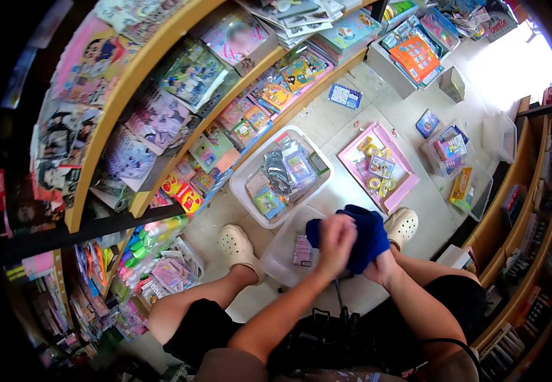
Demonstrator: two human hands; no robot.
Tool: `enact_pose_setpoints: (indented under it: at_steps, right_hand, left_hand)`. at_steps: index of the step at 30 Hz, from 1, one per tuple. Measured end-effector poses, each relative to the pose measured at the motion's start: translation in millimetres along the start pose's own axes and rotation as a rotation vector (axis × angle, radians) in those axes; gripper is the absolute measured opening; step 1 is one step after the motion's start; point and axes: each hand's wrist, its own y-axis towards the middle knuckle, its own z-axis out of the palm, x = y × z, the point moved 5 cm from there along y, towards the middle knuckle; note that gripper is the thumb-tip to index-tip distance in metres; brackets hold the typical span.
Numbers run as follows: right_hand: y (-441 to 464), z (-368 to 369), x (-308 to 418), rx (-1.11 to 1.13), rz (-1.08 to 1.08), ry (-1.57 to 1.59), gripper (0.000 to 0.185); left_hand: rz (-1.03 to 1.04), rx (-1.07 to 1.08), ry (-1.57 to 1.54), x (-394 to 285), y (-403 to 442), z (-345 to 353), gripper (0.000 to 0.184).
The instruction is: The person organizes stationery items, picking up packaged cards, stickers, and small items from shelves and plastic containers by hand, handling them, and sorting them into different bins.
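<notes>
A dark blue cloth is bunched up in front of my body, above the floor. My right hand is wrapped round its lower right edge. Blurred by motion, my left hand is at the cloth's left side, and its fingers are smeared. Below and to the left of the cloth is a translucent plastic bin with a small pink-purple packet in it.
A white bin of packaged items and a pink tray with yellow rolls stand ahead. Shelves of stationery rise at left, more shelves at right. Several containers sit farther right. My clogs flank the bin.
</notes>
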Motion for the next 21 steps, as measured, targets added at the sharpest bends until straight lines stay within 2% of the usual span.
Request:
enact_pose_setpoints:
  at_steps: [1,2,4,6,7,8,10,12,13,16,18,19,21]
  right_hand:
    - [8,-18,-4,-0.001,-0.022,0.051,0.051]
    - [5,-12,-8,0.361,0.055,0.169,0.049]
    - [2,-4,-14,0.069,0.046,0.066,0.048]
    - [0,19,-22,0.109,-0.001,-0.069,0.051]
    - [-5,29,-30,0.132,0.04,-0.075,0.051]
    - [-9,39,-36,0.158,0.077,-0.081,0.051]
    - [-7,36,-39,0.127,0.113,-0.094,0.047]
    - [2,29,-40,0.093,0.135,-0.096,0.044]
    - [3,26,-37,0.107,0.128,-0.039,0.041]
    - [5,26,-33,0.071,0.029,-0.229,0.039]
    - [4,27,-24,-0.036,-0.078,-0.296,0.027]
    - [3,27,-20,-0.08,-0.131,-0.363,0.023]
    - [3,26,-17,-0.127,-0.232,-0.384,0.013]
  left_hand:
    - [0.049,-0.028,0.257,-29,-17,21,0.035]
    - [0.095,-0.063,0.517,-49,-28,33,0.039]
    - [-0.024,-0.098,0.437,-44,-23,29,0.05]
    - [-0.111,-0.171,0.446,-28,-8,9,0.055]
    - [-0.148,-0.133,0.349,-18,0,-2,0.058]
    - [-0.027,-0.136,0.332,-6,3,-13,0.057]
    - [-0.179,-0.067,0.173,-27,-6,-22,0.056]
    - [-0.128,-0.103,0.181,-34,-22,-15,0.056]
    - [-0.103,-0.111,0.325,-45,-34,-10,0.057]
    - [-0.052,-0.127,0.438,-57,-47,-8,0.061]
    - [0.022,-0.06,0.349,-63,-45,-19,0.057]
    - [0.176,-0.141,0.306,-76,-49,-25,0.053]
    - [0.044,-0.263,0.133,-73,-50,-38,0.049]
